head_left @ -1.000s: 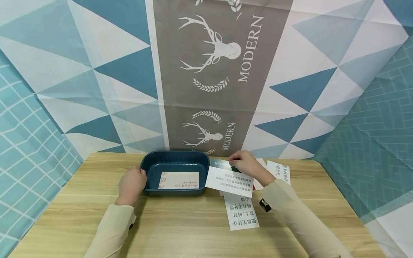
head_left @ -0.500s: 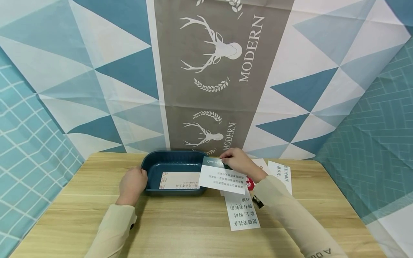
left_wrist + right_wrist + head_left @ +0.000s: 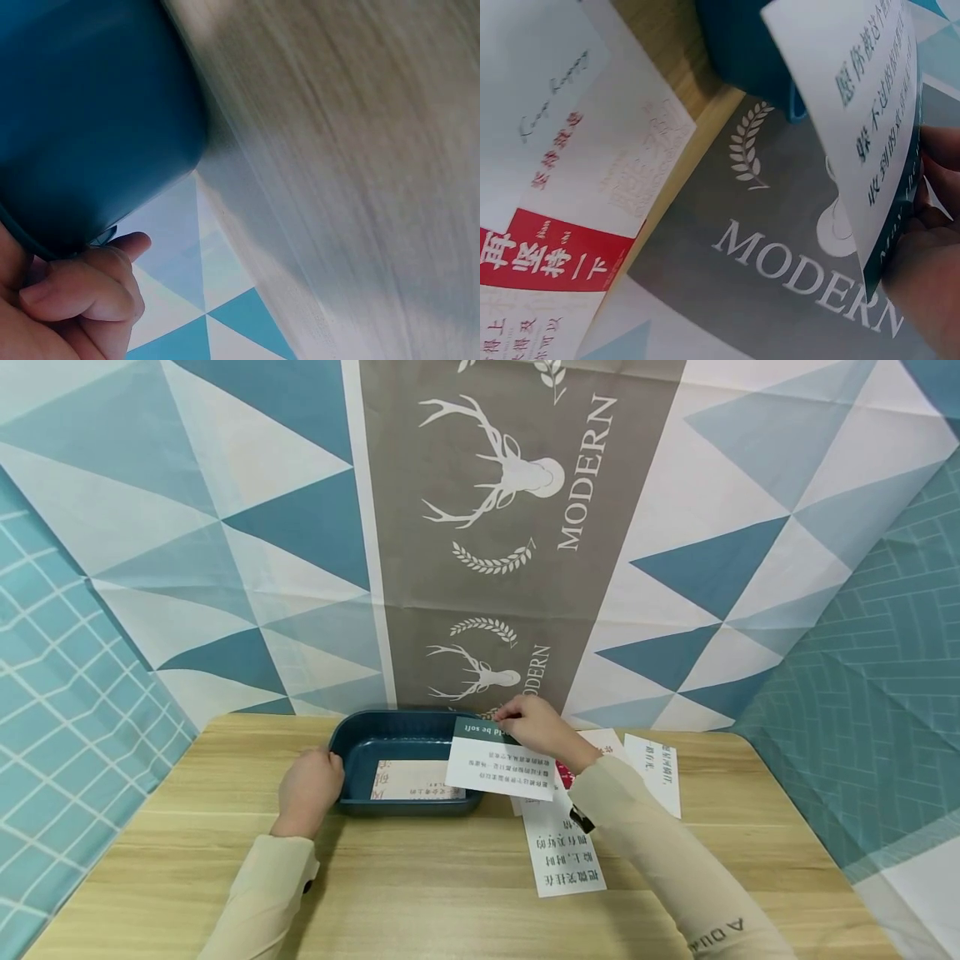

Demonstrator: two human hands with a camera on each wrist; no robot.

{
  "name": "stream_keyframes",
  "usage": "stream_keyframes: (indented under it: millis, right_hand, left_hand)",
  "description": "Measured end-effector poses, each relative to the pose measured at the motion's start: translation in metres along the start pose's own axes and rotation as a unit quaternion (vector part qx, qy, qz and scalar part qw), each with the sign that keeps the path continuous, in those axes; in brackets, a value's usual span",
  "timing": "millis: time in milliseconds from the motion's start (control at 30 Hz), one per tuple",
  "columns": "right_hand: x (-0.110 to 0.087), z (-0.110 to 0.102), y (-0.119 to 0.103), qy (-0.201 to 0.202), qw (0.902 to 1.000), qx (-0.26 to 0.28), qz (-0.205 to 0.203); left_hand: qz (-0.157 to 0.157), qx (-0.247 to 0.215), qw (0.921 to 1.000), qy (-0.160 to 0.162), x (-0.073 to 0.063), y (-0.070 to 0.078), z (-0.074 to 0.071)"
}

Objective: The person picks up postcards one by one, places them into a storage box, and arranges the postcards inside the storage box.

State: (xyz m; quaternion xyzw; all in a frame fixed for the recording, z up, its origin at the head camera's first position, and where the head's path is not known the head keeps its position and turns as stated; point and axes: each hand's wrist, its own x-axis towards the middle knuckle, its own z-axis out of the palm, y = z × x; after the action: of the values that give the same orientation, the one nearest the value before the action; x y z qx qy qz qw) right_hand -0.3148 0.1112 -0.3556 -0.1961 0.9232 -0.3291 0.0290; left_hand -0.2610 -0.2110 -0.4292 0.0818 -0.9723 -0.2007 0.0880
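A dark blue rectangular tray stands at the back of the table, with a cream printed card lying inside. At the tray's left end my left hand grips the rim; in the left wrist view its fingers are curled at the edge. My right hand pinches a white card with a dark green band by its banded edge. That card is held up over the tray's right end, overlapping the rim in the head view. In the right wrist view the printed card tilts between thumb and fingers.
Several printed cards lie right of the tray: a white card toward the front, a card with a red block partly under my right arm, and another white card farther right. A patterned cloth backdrop rises behind the table's back edge.
My right hand has carried the green-banded card leftward from above the other cards to over the tray's right end. The left hand keeps its grip on the tray.
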Motion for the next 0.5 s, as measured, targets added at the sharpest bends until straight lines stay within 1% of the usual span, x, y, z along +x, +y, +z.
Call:
stream_keyframes:
  millis: [233, 500]
  right_hand:
    - [0.011, 0.003, -0.01, -0.008, 0.9999, 0.0, -0.007]
    - [0.02, 0.012, -0.023, -0.007, 0.9997, -0.01, -0.019]
  left_hand:
    - [0.0, -0.002, 1.0, -0.004, 0.0, 0.0, 0.0]
    - [-0.006, -0.005, 1.0, -0.004, 0.0, 0.0, -0.001]
